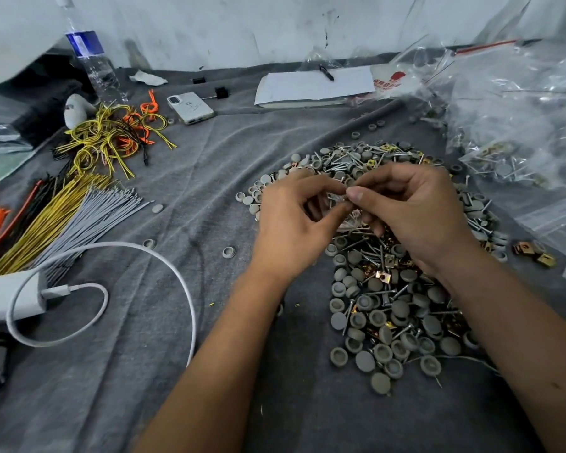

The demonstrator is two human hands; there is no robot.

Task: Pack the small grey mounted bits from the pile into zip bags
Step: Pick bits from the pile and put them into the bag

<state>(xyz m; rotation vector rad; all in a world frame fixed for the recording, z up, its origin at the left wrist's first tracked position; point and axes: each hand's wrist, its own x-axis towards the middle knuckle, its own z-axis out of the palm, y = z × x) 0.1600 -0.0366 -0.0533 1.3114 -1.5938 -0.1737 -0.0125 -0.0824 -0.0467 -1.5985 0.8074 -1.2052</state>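
Grey cloth [164,197], bare left of pile [389,289]; left hand [294,220], right hand [415,207] both pinching small zip bag [348,220].

L hand [291,223] & R hand [412,210] together, fingers [356,193] pinched.

The pile [386,256] is lying at centre of the bench [177,371], both hands meeting above it. Bags [520,103] are sitting at two o'clock, a notebook [314,85] at twelve, wires [111,135] at ten, a cable [111,246] at eight.
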